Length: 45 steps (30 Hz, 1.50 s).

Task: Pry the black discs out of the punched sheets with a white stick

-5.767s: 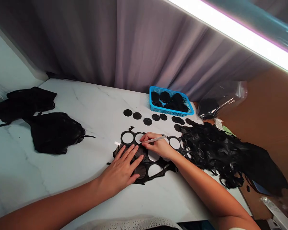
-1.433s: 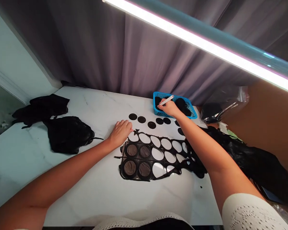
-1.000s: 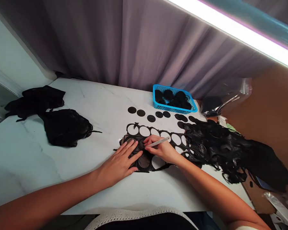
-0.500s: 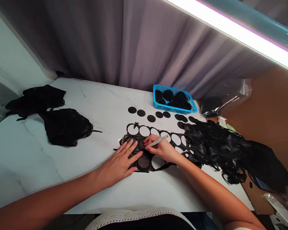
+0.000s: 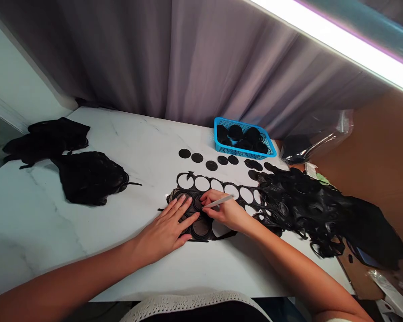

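A black sheet (image 5: 192,192) with rows of round cut-outs lies flat on the white marbled table (image 5: 147,277). My left hand (image 5: 169,226) rests palm down on the sheet's left part, fingers spread and stretched out. Pinched in my right hand (image 5: 226,212) is a slim, pale pen-like tool (image 5: 223,200), whose tip meets the sheet by a round outline just right of my left fingertips. What kind of tip it has is too small to tell. Below that spot, a dark disc (image 5: 200,226) still sits within the sheet. White table shows through the other holes.
Loose black discs (image 5: 197,157) lie behind the sheet. Beyond them stands a blue basket (image 5: 245,152) holding more black pieces. A heap of black scraps (image 5: 302,201) covers the right side, near a clear plastic bag (image 5: 336,123). Black fabric (image 5: 90,176) lies bunched at left.
The pen-like tool has tilted slightly in my right hand, its upper end lower than before. My left hand stays in place on the sheet.
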Motion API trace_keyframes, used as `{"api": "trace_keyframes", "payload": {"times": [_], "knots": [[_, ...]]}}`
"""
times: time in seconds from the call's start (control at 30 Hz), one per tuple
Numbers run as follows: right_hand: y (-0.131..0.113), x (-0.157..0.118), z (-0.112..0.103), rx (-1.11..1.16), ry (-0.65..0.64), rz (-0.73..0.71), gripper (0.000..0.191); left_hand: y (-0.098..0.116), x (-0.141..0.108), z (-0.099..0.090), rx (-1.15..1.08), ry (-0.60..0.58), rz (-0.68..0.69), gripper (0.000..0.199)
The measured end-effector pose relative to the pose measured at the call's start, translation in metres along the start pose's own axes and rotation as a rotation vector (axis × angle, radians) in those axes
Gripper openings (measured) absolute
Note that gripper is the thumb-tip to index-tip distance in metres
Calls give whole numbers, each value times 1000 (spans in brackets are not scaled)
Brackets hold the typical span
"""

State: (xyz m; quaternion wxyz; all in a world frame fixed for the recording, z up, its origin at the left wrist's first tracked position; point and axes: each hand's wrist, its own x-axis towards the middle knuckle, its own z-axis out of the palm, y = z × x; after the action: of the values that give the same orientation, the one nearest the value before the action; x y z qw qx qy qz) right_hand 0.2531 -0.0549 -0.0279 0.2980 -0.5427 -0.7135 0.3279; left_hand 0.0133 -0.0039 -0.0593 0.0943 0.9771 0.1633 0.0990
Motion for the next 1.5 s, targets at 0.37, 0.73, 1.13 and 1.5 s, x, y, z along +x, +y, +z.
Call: {"api": "trace_keyframes", "payload": {"times": [0.37,0.73,1.13,1.5], "knots": [[29,40,-57,-430,549,195,11,-1,-1,-5,15,2,-1,59],[-8,43,20,193,-55,32,12,-14,-32,-13,105,42,-42,55],[-9,44,20,117,-86,17,13,-12,-34,-8,76,70,-46,55],[-14,40,23,22,-74,-39,11,-12,-34,-7,92,69,-47,54]]}}
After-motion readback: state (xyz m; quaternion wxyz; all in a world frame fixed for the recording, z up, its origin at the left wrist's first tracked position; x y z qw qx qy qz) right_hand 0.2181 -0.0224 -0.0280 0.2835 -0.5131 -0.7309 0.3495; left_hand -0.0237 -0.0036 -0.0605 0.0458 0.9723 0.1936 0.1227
